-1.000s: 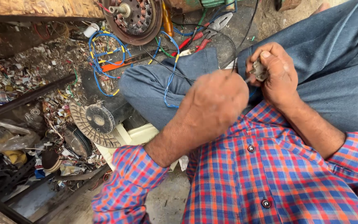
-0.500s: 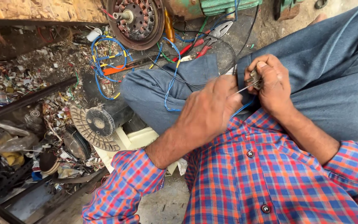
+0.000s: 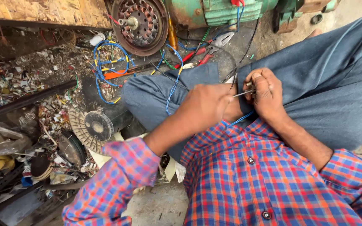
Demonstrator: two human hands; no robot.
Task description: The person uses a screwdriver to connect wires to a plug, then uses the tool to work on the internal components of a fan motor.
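Hands meet at centre frame, over your blue-trousered knees. Your left hand (image 3: 204, 106) is closed, knuckles toward the camera, gripping the near end of a thin, straight, pale metal wire (image 3: 244, 93). The wire runs right into your right hand (image 3: 265, 94), whose fingers are curled shut around a small greyish part, mostly hidden. A blue insulated wire (image 3: 240, 120) emerges below that hand. Upper frame: a rusty round motor stator with copper windings (image 3: 140, 23); right of it, red-handled pliers (image 3: 208, 49).
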